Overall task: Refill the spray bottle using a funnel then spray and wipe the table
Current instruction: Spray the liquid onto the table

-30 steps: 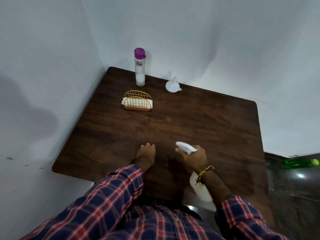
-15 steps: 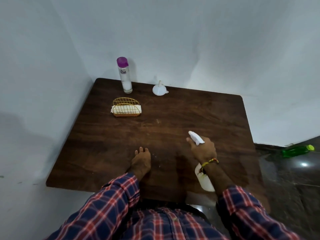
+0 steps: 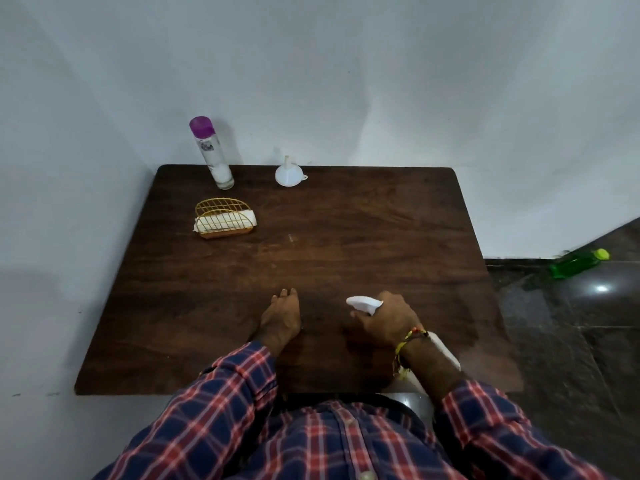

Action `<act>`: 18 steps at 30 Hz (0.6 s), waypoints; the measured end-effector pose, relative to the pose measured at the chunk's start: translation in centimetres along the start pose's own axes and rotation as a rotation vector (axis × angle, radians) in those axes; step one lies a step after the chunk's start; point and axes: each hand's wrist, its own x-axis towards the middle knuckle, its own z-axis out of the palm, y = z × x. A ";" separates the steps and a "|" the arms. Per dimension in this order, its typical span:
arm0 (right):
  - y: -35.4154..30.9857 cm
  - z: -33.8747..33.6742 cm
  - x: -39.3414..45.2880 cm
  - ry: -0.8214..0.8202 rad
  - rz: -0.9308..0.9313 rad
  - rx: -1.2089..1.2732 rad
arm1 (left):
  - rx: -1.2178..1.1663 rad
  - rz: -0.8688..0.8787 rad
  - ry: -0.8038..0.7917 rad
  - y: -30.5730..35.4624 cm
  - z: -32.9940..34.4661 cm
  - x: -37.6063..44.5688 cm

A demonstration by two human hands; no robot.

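Note:
My right hand [image 3: 386,320] grips the neck of a white spray bottle [image 3: 363,303], its nozzle pointing left over the near middle of the dark wooden table [image 3: 346,244]. Most of the bottle's body is hidden under my wrist. My left hand [image 3: 281,317] rests flat on the table just left of the nozzle, fingers straight. A white funnel [image 3: 289,173] sits upside down at the table's far edge. Left of it stands a tall clear bottle with a purple cap [image 3: 212,152]. A gold wire holder with white napkins [image 3: 224,220] sits in front of that bottle.
White walls close in the table at the back and left. A dark tiled floor lies to the right, with a green bottle [image 3: 576,263] lying on it near the wall.
My right hand with the spray bottle has swung back left and nearer my left hand after reaching right. The view has tilted up. My left hand stays on the table.

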 end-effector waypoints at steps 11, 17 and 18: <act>-0.6 -5.2 3.7 0.315 0.240 0.382 | 0.050 -0.051 0.031 2.7 -1.1 0.2; 0.4 -3.7 2.1 0.286 0.179 0.325 | 0.058 -0.032 0.047 3.7 -1.1 0.6; 0.8 -3.2 1.8 0.196 0.140 0.231 | 0.058 -0.029 0.049 3.9 -1.1 0.6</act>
